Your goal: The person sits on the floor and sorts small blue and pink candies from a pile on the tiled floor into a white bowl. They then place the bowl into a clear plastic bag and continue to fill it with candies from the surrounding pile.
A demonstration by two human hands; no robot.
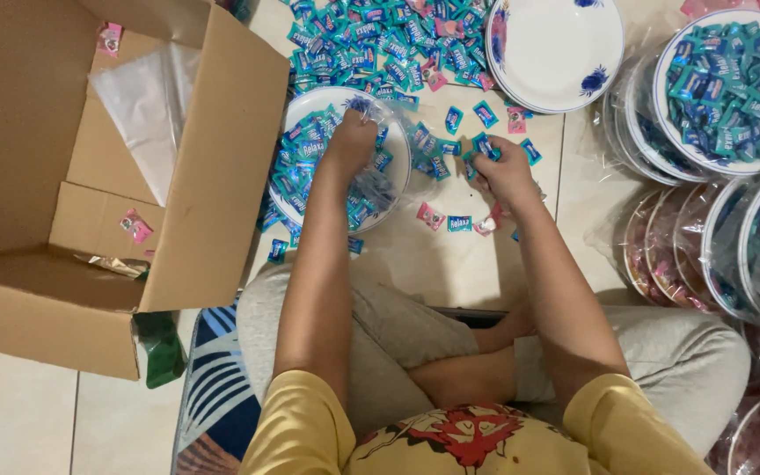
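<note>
Holding teal candies (327, 163), a white plate (395, 132) lies under the left hand (351, 141).

We see glossy foil candy wrappers (459, 222), a smooth glazed ceramic plate (556, 53), a matt cardboard box (19, 114), and crinkly clear plastic film (147, 97).

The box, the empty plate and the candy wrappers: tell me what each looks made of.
Box: brown corrugated cardboard, matte, with folded flaps. Plate: probably glazed ceramic, though possibly melamine; glossy white with blue print. Wrappers: thin plastic film, shiny and crinkled.
</note>
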